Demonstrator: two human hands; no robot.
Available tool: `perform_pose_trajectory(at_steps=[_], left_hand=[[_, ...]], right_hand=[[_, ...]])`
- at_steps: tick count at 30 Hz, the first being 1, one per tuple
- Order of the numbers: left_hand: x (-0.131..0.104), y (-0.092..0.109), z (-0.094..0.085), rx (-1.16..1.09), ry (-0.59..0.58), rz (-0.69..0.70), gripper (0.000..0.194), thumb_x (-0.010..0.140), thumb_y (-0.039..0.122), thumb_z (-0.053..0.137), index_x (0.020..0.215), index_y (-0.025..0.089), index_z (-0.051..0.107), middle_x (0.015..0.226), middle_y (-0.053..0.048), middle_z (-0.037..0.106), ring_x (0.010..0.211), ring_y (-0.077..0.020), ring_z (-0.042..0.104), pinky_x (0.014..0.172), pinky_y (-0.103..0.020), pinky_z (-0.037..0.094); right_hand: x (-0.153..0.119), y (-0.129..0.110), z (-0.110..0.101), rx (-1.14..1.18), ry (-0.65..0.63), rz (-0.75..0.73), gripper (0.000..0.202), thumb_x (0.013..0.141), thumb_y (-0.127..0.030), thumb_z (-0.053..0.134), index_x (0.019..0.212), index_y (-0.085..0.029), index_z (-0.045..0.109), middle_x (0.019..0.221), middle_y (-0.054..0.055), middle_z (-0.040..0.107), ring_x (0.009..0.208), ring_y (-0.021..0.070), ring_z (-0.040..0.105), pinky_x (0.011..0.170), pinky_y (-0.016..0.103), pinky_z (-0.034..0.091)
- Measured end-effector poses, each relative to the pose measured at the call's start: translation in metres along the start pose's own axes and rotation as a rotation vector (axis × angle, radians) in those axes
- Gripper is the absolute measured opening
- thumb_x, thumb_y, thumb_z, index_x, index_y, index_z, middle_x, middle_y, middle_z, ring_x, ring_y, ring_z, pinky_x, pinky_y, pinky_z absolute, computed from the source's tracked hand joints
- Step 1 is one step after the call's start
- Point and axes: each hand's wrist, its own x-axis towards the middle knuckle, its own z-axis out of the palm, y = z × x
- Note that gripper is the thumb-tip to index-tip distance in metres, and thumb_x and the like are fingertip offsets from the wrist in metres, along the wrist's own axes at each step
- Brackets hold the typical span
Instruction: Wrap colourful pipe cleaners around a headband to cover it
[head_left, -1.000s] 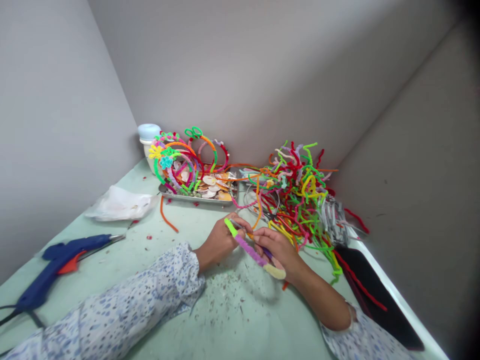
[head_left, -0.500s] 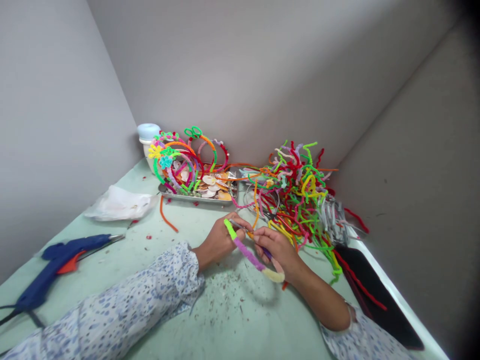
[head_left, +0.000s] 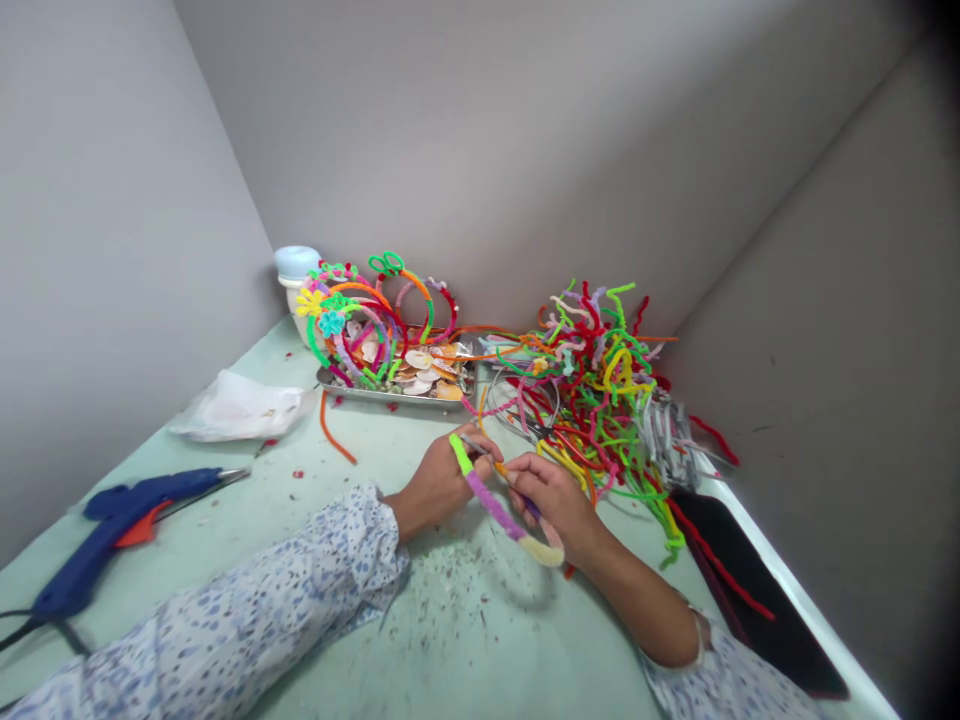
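Note:
Between my hands is a curved headband point(head_left: 496, 510) wrapped in lime, purple, pale yellow and pink pipe cleaner. My left hand point(head_left: 444, 474) is closed around its bare grey end, with the lime end of the band in front of the fingers. My right hand point(head_left: 559, 503) pinches the band where a short orange wrapping point(head_left: 500, 468) shows, next to a purple stretch. A loose orange pipe cleaner tail point(head_left: 481, 402) stands up behind my left fingers. How each fingertip meets the band is partly hidden.
A blue glue gun point(head_left: 112, 530) lies at left, near a clear plastic bag point(head_left: 240, 405). Finished headbands point(head_left: 424, 290) stand on a metal tray point(head_left: 390, 397) of shells beside a white container point(head_left: 298, 285). Tangled pipe cleaners point(head_left: 600, 400) and a black pad point(head_left: 757, 590) lie at right.
The loose orange tail has swung left, from above the gap between my hands to behind my left fingers. My hands and the headband have barely shifted.

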Motion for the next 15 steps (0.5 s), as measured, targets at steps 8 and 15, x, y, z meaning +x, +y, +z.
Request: perform_pose_trajectory(at_steps=[8, 15], left_hand=[[0.001, -0.0019, 0.0012, 0.038, -0.009, 0.023, 0.017, 0.074, 0.012, 0.045, 0.078, 0.015, 0.062, 0.077, -0.002, 0.058, 0.07, -0.0126, 0.054, 0.065, -0.023, 0.041], [0.0012, -0.005, -0.0007, 0.076, -0.046, 0.069, 0.019, 0.081, 0.023, 0.047, 0.084, 0.015, 0.064, 0.083, -0.006, 0.061, 0.075, -0.0152, 0.055, 0.071, -0.027, 0.043]], right_hand=[[-0.0026, -0.0024, 0.0006, -0.058, 0.031, -0.028, 0.016, 0.072, -0.031, 0.057, 0.081, -0.018, 0.055, 0.047, -0.007, 0.05, 0.038, 0.0072, 0.04, 0.039, 0.019, 0.03], [-0.0067, -0.0101, -0.0007, -0.151, 0.063, -0.084, 0.014, 0.075, -0.029, 0.054, 0.083, -0.017, 0.055, 0.049, -0.007, 0.049, 0.04, 0.0076, 0.041, 0.04, 0.019, 0.032]])
